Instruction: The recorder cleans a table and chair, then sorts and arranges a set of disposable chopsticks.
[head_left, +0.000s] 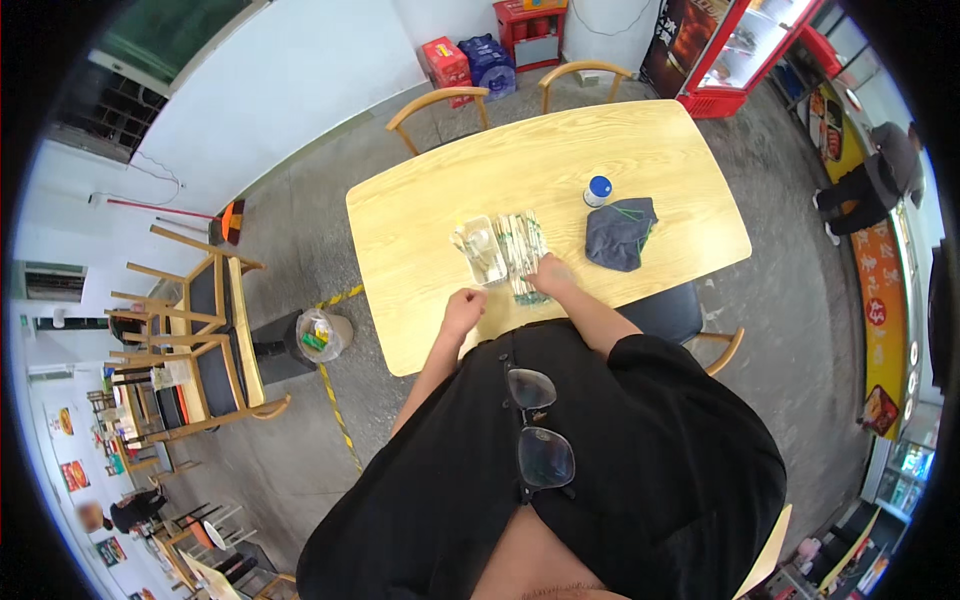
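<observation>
On a light wood-grain table (435, 225), slim paper-wrapped packets, apparently chopsticks (517, 232), lie side by side in a pile. The fingers of my right hand (553, 276) touch the pile's near right side; whether they grip a packet is hidden. Left of the pile stands a small white plastic basket (491, 281) with a few similar packets (472, 244) in it, some leaning over its left rim. My left hand (465, 306) is just below the basket, its fingers curled in, with nothing visible in them.
Right of the pile are a blue-lidded canister (598, 192) and a folded grey cloth (619, 236). Wooden chairs (439, 97) stand around the table. A lined trash bin (324, 335) is on the floor to the left. A person (874, 180) stands at a counter far right.
</observation>
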